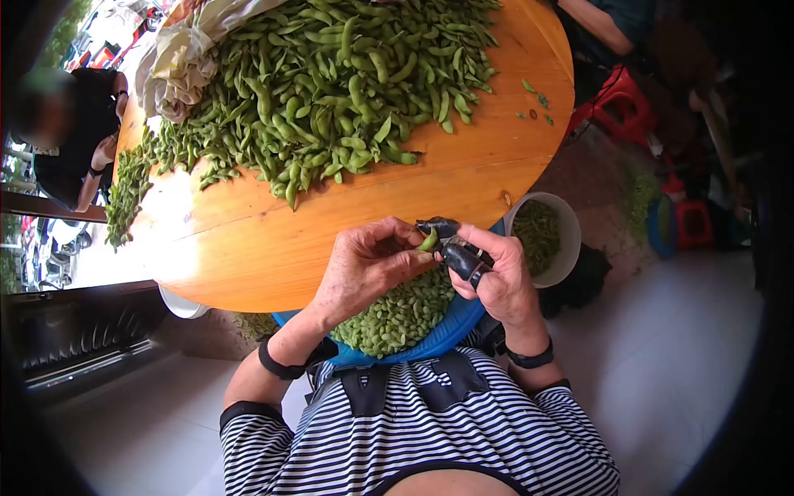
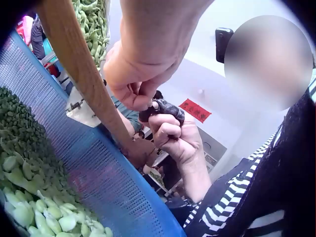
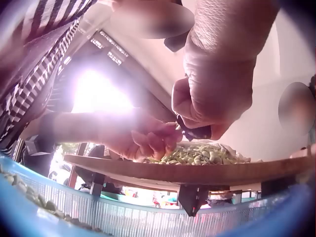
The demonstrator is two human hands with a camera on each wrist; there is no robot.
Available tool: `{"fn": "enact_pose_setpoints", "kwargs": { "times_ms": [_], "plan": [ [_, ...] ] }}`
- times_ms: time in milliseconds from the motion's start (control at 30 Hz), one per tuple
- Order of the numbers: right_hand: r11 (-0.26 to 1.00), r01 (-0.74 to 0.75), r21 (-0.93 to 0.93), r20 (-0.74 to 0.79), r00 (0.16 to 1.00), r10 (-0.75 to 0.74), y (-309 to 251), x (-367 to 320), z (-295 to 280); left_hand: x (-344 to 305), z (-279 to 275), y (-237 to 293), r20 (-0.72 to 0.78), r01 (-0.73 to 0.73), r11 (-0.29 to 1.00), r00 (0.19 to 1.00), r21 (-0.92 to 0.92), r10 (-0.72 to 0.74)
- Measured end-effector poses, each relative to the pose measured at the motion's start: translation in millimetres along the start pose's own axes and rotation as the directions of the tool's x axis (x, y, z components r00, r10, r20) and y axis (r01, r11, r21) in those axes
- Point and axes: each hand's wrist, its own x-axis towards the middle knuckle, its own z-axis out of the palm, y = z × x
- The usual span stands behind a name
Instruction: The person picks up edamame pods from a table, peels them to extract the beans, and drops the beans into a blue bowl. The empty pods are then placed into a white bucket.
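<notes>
In the head view my left hand point(image 1: 362, 269) pinches a green soybean pod point(image 1: 428, 240) between thumb and fingers, near the table's front edge. My right hand point(image 1: 501, 277) meets it from the other side, with black covers point(image 1: 466, 261) on its thumb and a finger, pinching at the pod's end. Both hands are above a blue basket point(image 1: 465, 324) of shelled green beans point(image 1: 389, 318). In the left wrist view the right hand's other fingers point(image 2: 165, 129) are curled in. The left hand point(image 3: 143, 140) mostly hides the pod in the right wrist view.
A big heap of soybean pods point(image 1: 322, 91) covers the far part of the round wooden table point(image 1: 265, 248), beside a crumpled cloth bag point(image 1: 175, 70). A white bucket point(image 1: 569, 240) of green pieces stands at right. Another person point(image 1: 78, 132) is at left, red stools point(image 1: 620, 106) at right.
</notes>
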Motion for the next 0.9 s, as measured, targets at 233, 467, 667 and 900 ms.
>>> {"fn": "enact_pose_setpoints", "kwargs": {
  "times_ms": [233, 467, 667, 900],
  "plan": [
    [0.99, 0.112, -0.081, 0.016, 0.994, -0.111, 4, 3, -1, 0, 1, 2, -0.053, 0.09, 0.995, 0.995, 0.031, -0.088],
    [0.913, -0.076, 0.401, 0.162, 0.987, 0.011, 11, 0, -18, -4, 4, -17, 0.263, 0.28, 0.779, 0.953, -0.561, -0.154],
    [0.975, 0.034, 0.22, 0.042, 0.998, -0.044, 8, -6, -9, -4, 15, -23, 0.093, 0.043, 0.938, 0.996, -0.343, -0.012],
    [0.964, 0.095, -0.25, -0.077, 0.99, -0.118, -1, -9, 7, -11, 19, -28, -0.102, -0.072, 0.994, 0.992, 0.077, 0.08]
  ]
}}
